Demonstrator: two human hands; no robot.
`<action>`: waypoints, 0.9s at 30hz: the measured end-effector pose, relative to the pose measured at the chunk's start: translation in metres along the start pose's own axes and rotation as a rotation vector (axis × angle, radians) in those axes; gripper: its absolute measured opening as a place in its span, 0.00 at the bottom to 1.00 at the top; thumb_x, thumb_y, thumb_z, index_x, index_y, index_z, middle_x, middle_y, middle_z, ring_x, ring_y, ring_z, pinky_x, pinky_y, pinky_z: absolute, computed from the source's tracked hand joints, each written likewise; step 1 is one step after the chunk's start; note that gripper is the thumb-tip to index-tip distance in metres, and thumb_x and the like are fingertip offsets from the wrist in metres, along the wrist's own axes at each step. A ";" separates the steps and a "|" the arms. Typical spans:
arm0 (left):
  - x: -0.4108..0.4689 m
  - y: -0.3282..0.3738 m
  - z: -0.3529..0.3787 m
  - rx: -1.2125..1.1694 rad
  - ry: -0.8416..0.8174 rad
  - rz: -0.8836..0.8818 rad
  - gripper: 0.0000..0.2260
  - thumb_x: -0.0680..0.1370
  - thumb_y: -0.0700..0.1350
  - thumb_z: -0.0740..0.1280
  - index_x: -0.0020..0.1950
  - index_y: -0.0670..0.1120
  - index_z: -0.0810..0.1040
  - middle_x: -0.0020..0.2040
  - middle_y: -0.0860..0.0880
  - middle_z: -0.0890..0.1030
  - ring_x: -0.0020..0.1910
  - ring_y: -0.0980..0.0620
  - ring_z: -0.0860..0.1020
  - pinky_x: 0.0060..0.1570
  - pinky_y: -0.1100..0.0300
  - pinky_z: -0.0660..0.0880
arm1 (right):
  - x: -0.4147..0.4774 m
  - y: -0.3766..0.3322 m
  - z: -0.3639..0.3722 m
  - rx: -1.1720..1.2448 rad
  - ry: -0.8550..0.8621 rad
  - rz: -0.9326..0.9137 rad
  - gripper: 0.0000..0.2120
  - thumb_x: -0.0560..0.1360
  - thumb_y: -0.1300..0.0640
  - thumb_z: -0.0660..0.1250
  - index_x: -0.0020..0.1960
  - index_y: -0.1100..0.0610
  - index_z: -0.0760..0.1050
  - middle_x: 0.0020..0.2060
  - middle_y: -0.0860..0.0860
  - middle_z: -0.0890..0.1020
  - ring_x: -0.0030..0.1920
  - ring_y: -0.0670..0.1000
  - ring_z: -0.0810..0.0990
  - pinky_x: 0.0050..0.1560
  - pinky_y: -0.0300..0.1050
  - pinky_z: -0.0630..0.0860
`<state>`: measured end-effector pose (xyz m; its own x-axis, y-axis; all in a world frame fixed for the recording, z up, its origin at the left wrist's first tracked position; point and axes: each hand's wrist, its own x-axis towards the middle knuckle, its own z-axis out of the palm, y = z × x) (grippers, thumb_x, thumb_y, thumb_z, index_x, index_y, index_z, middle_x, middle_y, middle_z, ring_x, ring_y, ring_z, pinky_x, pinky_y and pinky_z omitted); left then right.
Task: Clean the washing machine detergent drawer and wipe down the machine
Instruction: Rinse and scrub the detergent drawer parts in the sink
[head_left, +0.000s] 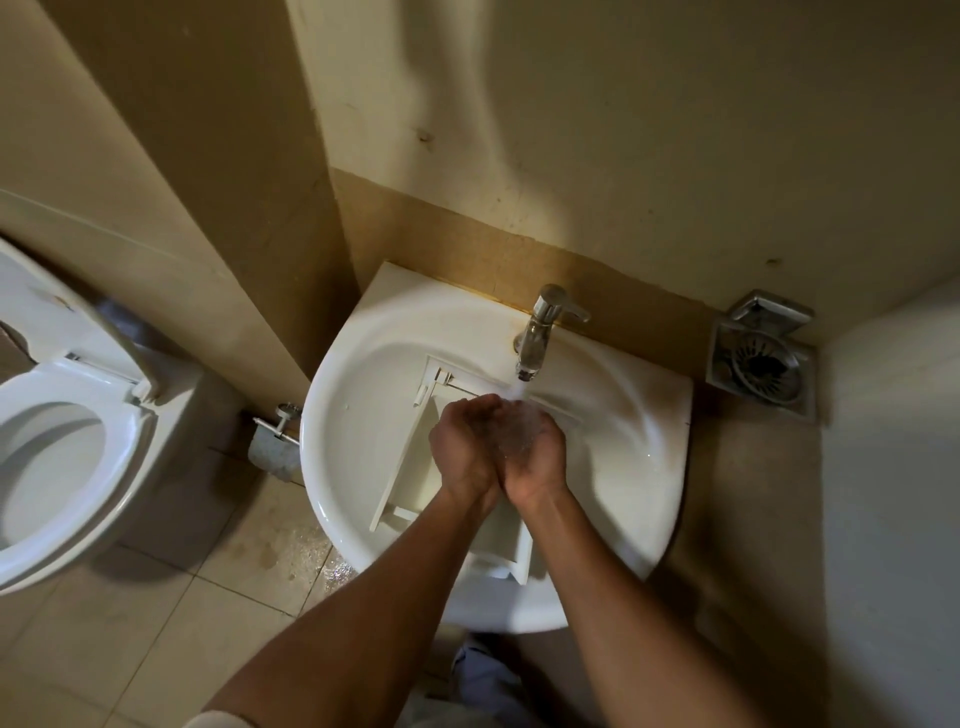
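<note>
The white detergent drawer (410, 457) lies lengthwise in the white washbasin (353, 415), its far end below the chrome tap (537, 338). Water runs from the tap onto my hands. My left hand (462, 447) and my right hand (535, 447) are pressed side by side and cupped under the stream, just above the drawer. Neither hand holds anything. My forearms hide the drawer's middle and part of its near end.
A white toilet (62, 452) with its seat down stands at the left. A toilet-paper holder (275, 441) is fixed between toilet and basin. A steel floor drain (761, 364) sits in the corner at the right. The tiled floor under the basin is wet.
</note>
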<state>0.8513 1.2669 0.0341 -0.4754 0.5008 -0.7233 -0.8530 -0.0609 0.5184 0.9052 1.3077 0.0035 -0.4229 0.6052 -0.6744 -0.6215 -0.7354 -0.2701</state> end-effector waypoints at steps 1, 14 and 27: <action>-0.006 0.003 -0.003 -0.041 -0.016 -0.007 0.12 0.71 0.43 0.63 0.40 0.37 0.83 0.37 0.38 0.82 0.35 0.43 0.82 0.38 0.54 0.81 | -0.007 0.001 0.001 -0.031 -0.008 0.003 0.17 0.76 0.59 0.60 0.33 0.61 0.82 0.32 0.57 0.83 0.34 0.55 0.84 0.40 0.45 0.81; -0.028 0.037 -0.040 1.026 0.012 0.119 0.10 0.74 0.39 0.63 0.33 0.41 0.74 0.30 0.44 0.77 0.31 0.47 0.78 0.30 0.60 0.71 | -0.068 0.047 0.014 -1.118 0.349 -0.130 0.13 0.78 0.65 0.57 0.50 0.63 0.81 0.46 0.59 0.83 0.47 0.58 0.84 0.45 0.49 0.81; -0.003 0.066 -0.062 1.544 -0.150 0.298 0.26 0.76 0.36 0.64 0.73 0.45 0.64 0.57 0.41 0.80 0.54 0.40 0.79 0.51 0.49 0.79 | -0.079 -0.010 -0.029 -1.471 0.372 0.010 0.17 0.75 0.64 0.60 0.63 0.58 0.73 0.50 0.56 0.82 0.50 0.56 0.81 0.49 0.49 0.79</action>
<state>0.7827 1.2079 0.0420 -0.4746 0.7148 -0.5136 0.3405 0.6872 0.6418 0.9643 1.2580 0.0394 -0.0979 0.6551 -0.7492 0.6668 -0.5157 -0.5381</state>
